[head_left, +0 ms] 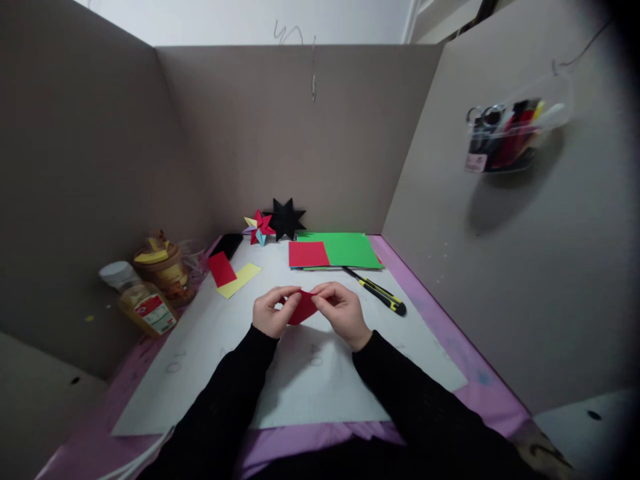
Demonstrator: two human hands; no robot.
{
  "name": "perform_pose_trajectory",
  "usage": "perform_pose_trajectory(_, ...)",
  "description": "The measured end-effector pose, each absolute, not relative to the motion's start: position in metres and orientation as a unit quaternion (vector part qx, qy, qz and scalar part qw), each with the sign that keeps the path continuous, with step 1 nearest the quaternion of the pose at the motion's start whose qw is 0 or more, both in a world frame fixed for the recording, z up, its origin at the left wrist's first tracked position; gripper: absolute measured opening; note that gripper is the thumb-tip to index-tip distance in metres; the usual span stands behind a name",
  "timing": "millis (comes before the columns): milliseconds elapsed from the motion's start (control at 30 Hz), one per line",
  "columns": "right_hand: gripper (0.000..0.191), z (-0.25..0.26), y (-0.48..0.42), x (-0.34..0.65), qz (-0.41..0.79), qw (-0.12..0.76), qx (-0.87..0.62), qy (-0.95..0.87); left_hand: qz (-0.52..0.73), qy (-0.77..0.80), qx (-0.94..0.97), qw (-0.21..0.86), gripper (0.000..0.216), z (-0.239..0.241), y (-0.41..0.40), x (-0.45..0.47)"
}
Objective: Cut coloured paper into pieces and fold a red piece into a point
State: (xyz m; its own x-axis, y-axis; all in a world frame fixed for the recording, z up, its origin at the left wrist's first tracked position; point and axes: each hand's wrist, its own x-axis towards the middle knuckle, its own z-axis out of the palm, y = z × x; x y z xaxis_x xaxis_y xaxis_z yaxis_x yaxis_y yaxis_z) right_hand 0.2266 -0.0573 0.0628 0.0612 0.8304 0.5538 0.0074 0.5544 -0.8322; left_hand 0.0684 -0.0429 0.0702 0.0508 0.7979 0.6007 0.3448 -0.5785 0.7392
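A small piece of red paper point(301, 309) is held up over the white sheet point(200, 387), its lower end pointing down. My left hand point(274, 312) pinches its upper left edge between thumb and fingers. At the upper right corner, my right hand point(342, 311) grips the same paper in a pinch. Whether the paper is folded is hard to make out. To the right of my right hand lies a black and yellow utility knife point(383, 297). Beyond my left hand, a red paper strip point(222, 269) overlaps a yellow paper strip point(240, 280).
Green sheets point(353, 249) with a red square point(309, 254) on top lie at the back. A folded paper star point(259, 227) and a black star point(286, 219) stand nearby. On the left are a phone point(227, 246), a glue bottle point(147, 303) and a pot point(167, 270). Grey panels enclose three sides.
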Motion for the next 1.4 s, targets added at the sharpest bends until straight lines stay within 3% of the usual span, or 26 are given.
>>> perform_pose_trajectory(600,0.009,0.0631,-0.0583,0.2251,0.331,0.641,-0.332,-0.608,0.566,0.407,0.671,0.253,0.015,0.0724,-0.0435,0.0714)
perform_pose_trajectory(1400,0.01,0.0598,-0.0573,0.2264,0.323,0.635,-0.35,-0.608,0.581,0.414,0.661,0.234,0.014,0.0759,-0.0496,0.0765)
